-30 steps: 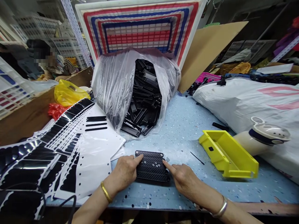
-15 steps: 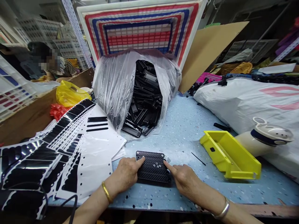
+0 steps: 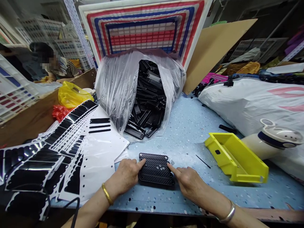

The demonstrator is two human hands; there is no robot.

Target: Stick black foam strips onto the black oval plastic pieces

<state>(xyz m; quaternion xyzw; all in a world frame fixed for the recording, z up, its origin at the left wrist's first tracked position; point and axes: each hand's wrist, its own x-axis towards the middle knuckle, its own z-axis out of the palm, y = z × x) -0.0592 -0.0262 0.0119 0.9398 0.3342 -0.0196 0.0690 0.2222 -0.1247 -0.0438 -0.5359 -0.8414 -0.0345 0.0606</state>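
Observation:
A black textured plate [image 3: 155, 174] lies flat on the blue speckled table, with several small silvery rings on its right part and one at each upper corner. My left hand [image 3: 127, 174] touches its left edge with an outstretched index finger, the other fingers curled. From the right, the index finger of my right hand [image 3: 187, 180] points onto the plate's right edge; its other fingers are curled too. Neither hand visibly grips anything. Behind the plate, a clear plastic bag [image 3: 116, 88] lies open, full of black plastic parts [image 3: 148, 91].
Black sticker sheets [image 3: 30, 171] and white paper [image 3: 99, 155] cover the left side. A yellow bin [image 3: 237, 158], a cream bottle [image 3: 270, 142] and a white sack [image 3: 244, 98] stand right. A person [image 3: 54, 66] sits far left.
My left index fingertip has drawn back slightly to the left on the plate. My right hand stays at the right edge. The whole view has shifted a little.

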